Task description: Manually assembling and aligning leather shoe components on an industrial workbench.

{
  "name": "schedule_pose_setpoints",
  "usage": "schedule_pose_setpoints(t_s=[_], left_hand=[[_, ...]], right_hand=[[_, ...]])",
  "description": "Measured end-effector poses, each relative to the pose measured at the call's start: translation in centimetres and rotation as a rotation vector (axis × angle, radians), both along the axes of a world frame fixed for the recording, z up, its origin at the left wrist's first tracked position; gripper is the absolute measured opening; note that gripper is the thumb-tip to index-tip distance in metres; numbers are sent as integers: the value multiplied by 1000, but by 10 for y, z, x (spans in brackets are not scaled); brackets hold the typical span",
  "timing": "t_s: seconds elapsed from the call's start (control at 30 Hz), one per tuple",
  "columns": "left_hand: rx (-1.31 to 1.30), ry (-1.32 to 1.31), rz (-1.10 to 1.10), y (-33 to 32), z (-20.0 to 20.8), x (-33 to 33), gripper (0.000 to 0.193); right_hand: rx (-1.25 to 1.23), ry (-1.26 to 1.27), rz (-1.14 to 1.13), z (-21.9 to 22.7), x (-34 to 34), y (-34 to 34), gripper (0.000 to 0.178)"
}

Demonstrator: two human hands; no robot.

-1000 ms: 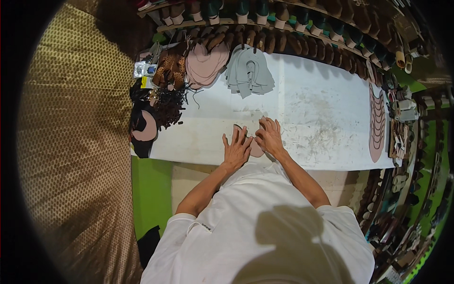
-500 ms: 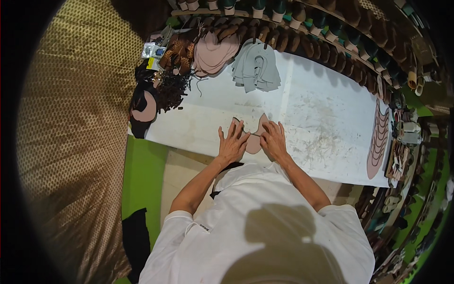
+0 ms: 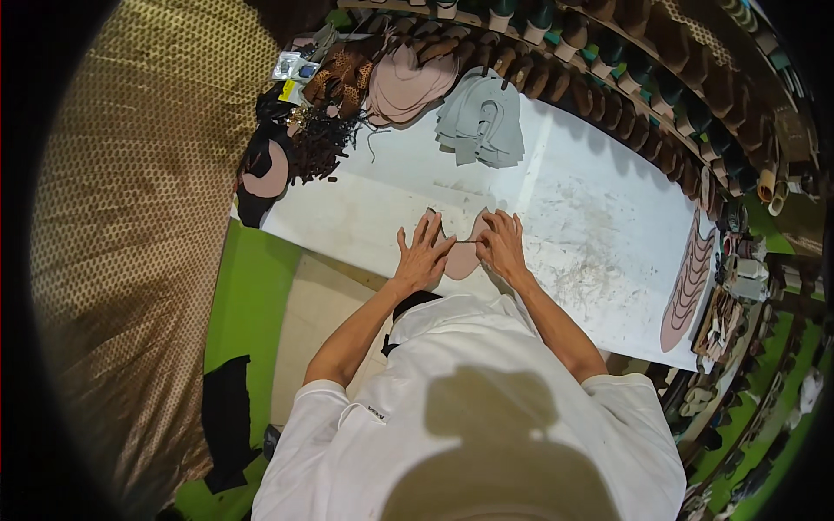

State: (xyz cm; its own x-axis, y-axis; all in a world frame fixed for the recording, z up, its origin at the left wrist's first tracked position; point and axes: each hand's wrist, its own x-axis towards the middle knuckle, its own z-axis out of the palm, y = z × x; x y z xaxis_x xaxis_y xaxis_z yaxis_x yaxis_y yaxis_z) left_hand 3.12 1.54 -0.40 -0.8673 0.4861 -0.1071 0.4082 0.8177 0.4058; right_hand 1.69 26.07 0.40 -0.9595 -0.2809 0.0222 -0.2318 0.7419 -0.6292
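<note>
Pink cut-out piece (image 3: pixel 461 263) lies at near edge of white surface (image 3: pixel 591 252), btwn both hands. L hand (image 3: pixel 422 260): grip spread, fingers on its left wing. R hand (image 3: pixel 501 248): fingers bent at right wing; can't tell if pinching. Looks light, thin, prob. bendy; best held flat w/ fingertips nr outer edges.

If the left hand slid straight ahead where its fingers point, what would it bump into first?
Past the pink piece it touches, the left hand would probably bump the stack of grey pieces on the white table first. How high the hand sits is hard to tell.
</note>
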Motion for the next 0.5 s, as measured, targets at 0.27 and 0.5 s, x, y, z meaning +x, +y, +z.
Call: schedule_pose_setpoints(t_s=[0.27,0.5], left_hand=[[-94,46,-32,9,-2,6,58],[-43,49,11,22,7,-1,52]], right_hand=[[-2,82,38,-3,-11,1,11],[40,50,74,-13,-18,3,12]])
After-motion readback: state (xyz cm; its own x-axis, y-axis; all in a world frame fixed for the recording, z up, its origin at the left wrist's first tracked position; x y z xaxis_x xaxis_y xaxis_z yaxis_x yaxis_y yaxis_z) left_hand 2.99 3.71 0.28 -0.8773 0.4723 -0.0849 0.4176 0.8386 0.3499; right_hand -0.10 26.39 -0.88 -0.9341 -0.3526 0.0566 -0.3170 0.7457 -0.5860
